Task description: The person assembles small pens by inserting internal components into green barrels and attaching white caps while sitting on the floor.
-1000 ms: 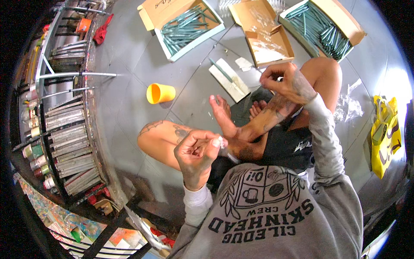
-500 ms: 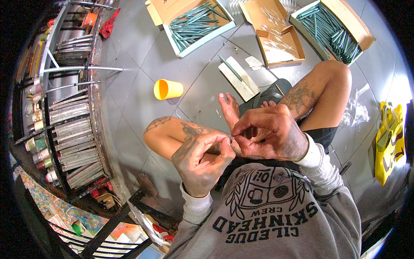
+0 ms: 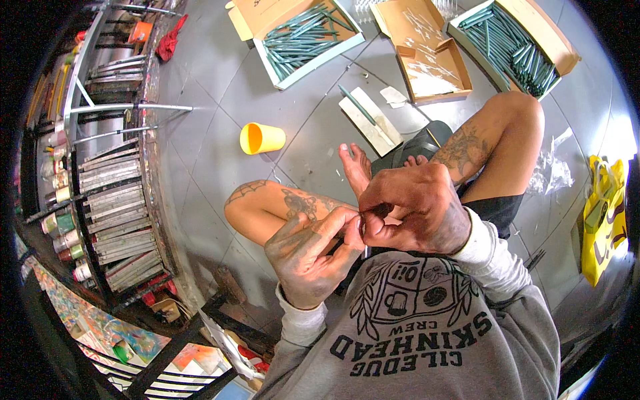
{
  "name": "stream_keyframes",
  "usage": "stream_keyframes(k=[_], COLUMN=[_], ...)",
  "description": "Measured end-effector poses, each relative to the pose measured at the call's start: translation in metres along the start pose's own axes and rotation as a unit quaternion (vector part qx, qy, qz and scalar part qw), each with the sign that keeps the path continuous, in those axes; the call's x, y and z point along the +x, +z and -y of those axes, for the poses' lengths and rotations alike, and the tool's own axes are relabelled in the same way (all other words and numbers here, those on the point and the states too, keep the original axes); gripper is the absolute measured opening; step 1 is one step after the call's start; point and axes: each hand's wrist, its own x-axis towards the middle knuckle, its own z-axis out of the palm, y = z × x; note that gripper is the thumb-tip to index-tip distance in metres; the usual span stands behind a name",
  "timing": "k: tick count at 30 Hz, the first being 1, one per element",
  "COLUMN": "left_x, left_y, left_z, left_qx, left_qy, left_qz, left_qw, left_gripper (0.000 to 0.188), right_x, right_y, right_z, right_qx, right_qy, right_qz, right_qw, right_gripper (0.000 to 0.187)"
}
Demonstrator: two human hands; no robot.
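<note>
My left hand (image 3: 310, 257) and my right hand (image 3: 420, 213) meet fingertip to fingertip above my crossed legs. Both are closed in a pinch. A small, thin white piece (image 3: 365, 251) shows at the meeting fingertips; most of it is hidden by the fingers, so its exact kind is unclear. Beyond my foot, a dark green pen-like stick (image 3: 358, 105) lies on a pale flat block (image 3: 387, 139). Farther off, an open carton (image 3: 437, 93) contains several thin white pieces.
Open boxes of dark green sticks stand at the far middle (image 3: 283, 84) and far right (image 3: 563, 59). A yellow cup (image 3: 270, 139) lies on its side on the tiles. Along the left runs a loaded rack (image 3: 120, 213). A yellow bag (image 3: 603, 227) sits at the right.
My fingertips have come together, with the left fingers now pressed against the right ones. A bit of the thin white piece now shows below them. The boxes and cup stay put.
</note>
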Motion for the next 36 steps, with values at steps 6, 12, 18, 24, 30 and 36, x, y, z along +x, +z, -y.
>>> stream_keyframes(k=[6,12,18,24,30,36], left_x=[-0.004,-0.016,-0.016,-0.018,-0.005,-0.014], left_y=[0.0,0.005,0.004,0.003,0.007,0.013], left_z=[0.008,0.016,0.018,0.019,0.018,0.02], left_qx=[-0.058,-0.218,-0.241,-0.264,-0.296,-0.348], left_qy=[-0.004,-0.202,-0.229,-0.218,-0.132,-0.173], left_qz=[-0.003,-0.072,-0.062,-0.066,-0.024,-0.048], left_qw=[0.998,0.952,0.941,0.937,0.946,0.92], left_gripper=[0.024,0.009,0.012,0.013,0.012,0.011], right_x=[0.0,-0.009,-0.016,-0.013,-0.018,-0.02], right_y=[0.006,-0.001,0.017,0.017,0.017,0.022], right_z=[-0.009,0.006,0.004,0.007,0.003,-0.003], right_qx=[-0.042,0.162,0.225,0.201,0.302,0.393], right_qy=[-0.069,0.18,0.147,0.137,0.227,0.226], right_qz=[-0.033,0.05,-0.018,-0.02,0.011,0.013], right_qw=[0.996,0.969,0.963,0.97,0.926,0.891], right_gripper=[0.012,0.013,0.011,0.01,0.008,0.007])
